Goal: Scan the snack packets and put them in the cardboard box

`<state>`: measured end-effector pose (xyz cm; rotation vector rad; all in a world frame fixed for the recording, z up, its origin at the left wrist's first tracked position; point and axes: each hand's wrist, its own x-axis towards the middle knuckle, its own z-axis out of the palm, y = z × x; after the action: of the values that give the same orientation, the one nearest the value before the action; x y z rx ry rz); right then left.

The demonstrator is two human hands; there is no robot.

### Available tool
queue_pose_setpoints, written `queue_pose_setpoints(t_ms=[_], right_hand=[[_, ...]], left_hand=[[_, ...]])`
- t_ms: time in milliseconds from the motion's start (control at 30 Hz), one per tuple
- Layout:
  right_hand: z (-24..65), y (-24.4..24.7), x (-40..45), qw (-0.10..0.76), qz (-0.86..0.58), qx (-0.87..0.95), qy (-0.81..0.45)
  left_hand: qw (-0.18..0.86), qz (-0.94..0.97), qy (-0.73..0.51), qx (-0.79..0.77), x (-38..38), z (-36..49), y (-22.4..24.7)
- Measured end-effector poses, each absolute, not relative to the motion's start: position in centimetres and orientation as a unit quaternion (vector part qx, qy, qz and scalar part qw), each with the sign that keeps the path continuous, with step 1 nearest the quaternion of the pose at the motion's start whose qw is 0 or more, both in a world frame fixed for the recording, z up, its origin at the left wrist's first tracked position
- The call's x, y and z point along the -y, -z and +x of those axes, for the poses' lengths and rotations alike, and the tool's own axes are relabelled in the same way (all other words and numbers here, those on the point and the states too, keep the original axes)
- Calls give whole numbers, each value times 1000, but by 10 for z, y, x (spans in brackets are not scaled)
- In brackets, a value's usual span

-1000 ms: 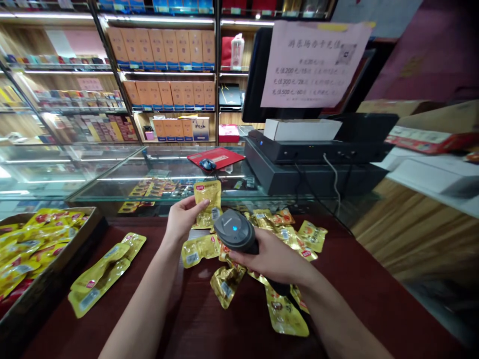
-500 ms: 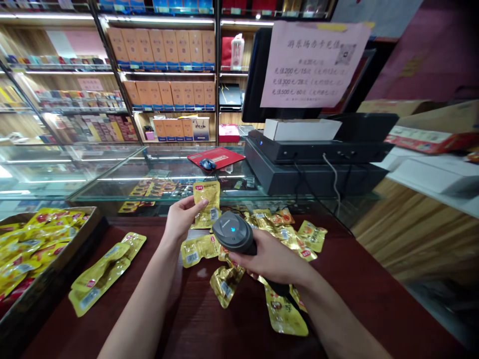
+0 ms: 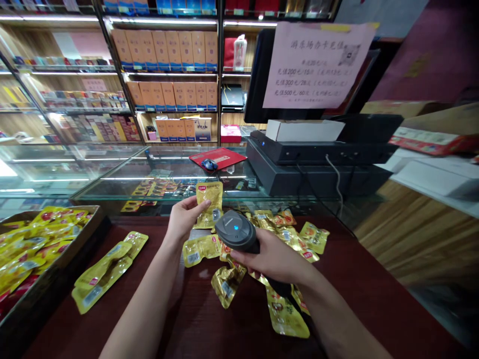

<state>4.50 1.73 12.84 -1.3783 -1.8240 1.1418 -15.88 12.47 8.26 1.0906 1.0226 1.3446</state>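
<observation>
Pinched between thumb and fingers of my left hand (image 3: 184,218) is a gold snack packet (image 3: 209,202), held upright with its barcode corner facing the scanner. My right hand (image 3: 277,254) is wrapped round the handle of a dark grey barcode scanner (image 3: 235,230), on which a blue light glows. The scanner's head points toward the held packet, just right of it. Several gold packets (image 3: 286,234) lie heaped behind and beneath my right hand. A crumpled packet (image 3: 227,285) lies below the scanner, and another (image 3: 286,314) is near my right forearm. Two overlapping packets (image 3: 108,271) rest at the left.
An open box (image 3: 84,234) full of yellow packets stands at the far left. Beyond the dark red counter (image 3: 194,324) are a glass case (image 3: 112,184), a mouse (image 3: 208,164) on a red mat (image 3: 228,157), and a monitor (image 3: 258,75) above a black cash drawer (image 3: 318,179).
The whole view has shifted slightly, so everything appears a little further right. Both hands keep their holds, and the packet and scanner stay close together.
</observation>
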Motion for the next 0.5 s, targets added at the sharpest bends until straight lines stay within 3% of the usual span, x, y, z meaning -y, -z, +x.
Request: queue_pose_setpoints(t_ms=[300, 500], right_hand=[[49, -125, -16, 299, -513, 665, -453], [49, -137, -10, 269, -525, 646, -485]], left_hand=[[528, 460, -575, -422, -120, -161, -88], [452, 476, -589, -471, -107, -215, -88]])
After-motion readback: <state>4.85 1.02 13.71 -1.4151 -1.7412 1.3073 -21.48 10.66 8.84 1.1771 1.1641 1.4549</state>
